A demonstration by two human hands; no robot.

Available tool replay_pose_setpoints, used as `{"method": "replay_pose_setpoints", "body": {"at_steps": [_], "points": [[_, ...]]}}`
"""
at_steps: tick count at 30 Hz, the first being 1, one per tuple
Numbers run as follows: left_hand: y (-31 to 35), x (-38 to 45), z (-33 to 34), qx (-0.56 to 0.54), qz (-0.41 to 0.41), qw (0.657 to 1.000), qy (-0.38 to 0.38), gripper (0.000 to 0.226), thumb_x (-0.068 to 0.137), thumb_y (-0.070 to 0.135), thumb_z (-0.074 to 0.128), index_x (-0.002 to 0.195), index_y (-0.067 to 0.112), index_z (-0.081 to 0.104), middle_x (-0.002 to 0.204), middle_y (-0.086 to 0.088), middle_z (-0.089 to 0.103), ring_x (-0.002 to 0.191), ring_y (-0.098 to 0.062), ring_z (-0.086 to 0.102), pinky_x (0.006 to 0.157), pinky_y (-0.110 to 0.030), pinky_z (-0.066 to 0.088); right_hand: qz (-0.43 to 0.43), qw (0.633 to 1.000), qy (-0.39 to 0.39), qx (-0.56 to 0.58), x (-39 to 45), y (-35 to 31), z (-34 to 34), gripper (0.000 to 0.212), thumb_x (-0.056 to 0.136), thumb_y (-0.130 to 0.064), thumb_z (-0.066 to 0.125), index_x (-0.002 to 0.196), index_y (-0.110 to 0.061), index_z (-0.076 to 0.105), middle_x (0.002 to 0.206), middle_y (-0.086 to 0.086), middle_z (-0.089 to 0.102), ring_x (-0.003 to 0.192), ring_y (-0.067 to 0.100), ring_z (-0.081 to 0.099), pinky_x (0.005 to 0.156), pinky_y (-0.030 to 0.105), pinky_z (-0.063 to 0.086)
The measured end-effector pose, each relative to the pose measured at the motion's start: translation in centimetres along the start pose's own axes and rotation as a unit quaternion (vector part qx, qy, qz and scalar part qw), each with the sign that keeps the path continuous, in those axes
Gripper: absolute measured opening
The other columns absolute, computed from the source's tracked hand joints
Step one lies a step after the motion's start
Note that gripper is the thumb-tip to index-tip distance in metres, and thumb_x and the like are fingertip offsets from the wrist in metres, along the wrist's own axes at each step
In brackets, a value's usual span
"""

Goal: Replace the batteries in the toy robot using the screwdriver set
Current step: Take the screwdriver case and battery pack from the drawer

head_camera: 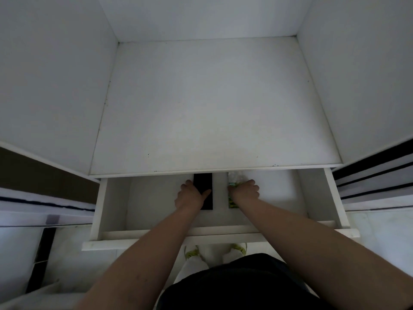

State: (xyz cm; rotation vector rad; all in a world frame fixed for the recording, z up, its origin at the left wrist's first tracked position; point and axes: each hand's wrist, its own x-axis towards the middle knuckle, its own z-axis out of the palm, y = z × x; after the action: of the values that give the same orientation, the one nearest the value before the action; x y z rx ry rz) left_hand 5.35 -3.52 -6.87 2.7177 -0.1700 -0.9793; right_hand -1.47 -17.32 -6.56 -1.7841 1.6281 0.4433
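Both my hands reach into an open white drawer (116, 237). My left hand (191, 195) grips a flat black rectangular case (202, 181) that lies on the drawer bottom, thumb across its top. My right hand (244, 191) has its fingers curled round a green and clear plastic pack (233, 179), whose far end shows under the shelf edge and near end below my wrist. What the pack contains cannot be made out. No toy robot is in view.
A bare white shelf (212, 108) sits above the drawer inside a white cabinet with side walls left and right. Striped panels (375, 175) flank the cabinet. My feet in light shoes (194, 253) stand on a pale floor below the drawer front.
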Motion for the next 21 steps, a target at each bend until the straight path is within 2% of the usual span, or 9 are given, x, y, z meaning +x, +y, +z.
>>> {"method": "replay_pose_setpoints", "body": {"at_steps": [3,10,16,18,21], "points": [[0.38,0.2,0.05,0.001,-0.014,1.0,-0.024,0.086,0.082,0.059,0.065,0.14,0.007,0.03,0.136,-0.013,0.045,0.121,-0.031,0.05,0.094,-0.042,0.047,0.017,1.0,0.006,-0.002,0.16,-0.42,0.53,0.06,0.085,-0.035,0.065,0.129,-0.007,0.036,0.136,0.014,0.041,0.126,0.028,0.043,0.107,0.038,0.036],[0.76,0.6,0.01,-0.015,-0.053,0.994,-0.092,0.1,0.076,0.053,0.075,0.145,0.004,0.021,0.139,-0.012,0.049,0.122,-0.027,0.054,0.094,-0.039,0.05,0.015,1.0,0.0,-0.003,0.3,0.1,0.35,0.068,0.081,-0.04,0.07,0.13,-0.005,0.038,0.135,0.015,0.043,0.125,0.03,0.044,0.105,0.039,0.037],[0.7,0.42,-0.2,0.011,-0.044,0.994,-0.1,0.098,0.072,0.059,0.075,0.141,0.005,0.031,0.14,-0.012,0.043,0.126,-0.027,0.048,0.1,-0.038,0.046,0.012,1.0,0.014,-0.009,-0.04,-0.12,0.35,0.072,0.077,-0.042,0.074,0.128,-0.006,0.039,0.133,0.014,0.042,0.123,0.03,0.046,0.101,0.04,0.041],[0.79,0.31,-0.23,-0.006,-0.039,0.993,-0.108,0.094,0.075,0.053,0.076,0.14,0.004,0.03,0.141,-0.013,0.04,0.127,-0.027,0.047,0.101,-0.037,0.045,-0.003,1.0,0.021,-0.005,-0.14,-0.01,0.44,0.07,0.077,-0.041,0.074,0.127,-0.006,0.039,0.132,0.014,0.045,0.123,0.031,0.046,0.101,0.041,0.041],[1.03,-0.03,-0.33,-0.039,-0.011,0.993,-0.115,0.079,0.08,0.037,0.076,0.136,0.003,0.033,0.139,-0.015,0.047,0.124,-0.029,0.051,0.094,-0.035,0.046,-0.049,0.999,-0.002,0.016,-0.39,0.4,0.48,0.061,0.08,-0.037,0.071,0.12,-0.006,0.036,0.123,0.014,0.056,0.114,0.032,0.054,0.094,0.042,0.047]]}}
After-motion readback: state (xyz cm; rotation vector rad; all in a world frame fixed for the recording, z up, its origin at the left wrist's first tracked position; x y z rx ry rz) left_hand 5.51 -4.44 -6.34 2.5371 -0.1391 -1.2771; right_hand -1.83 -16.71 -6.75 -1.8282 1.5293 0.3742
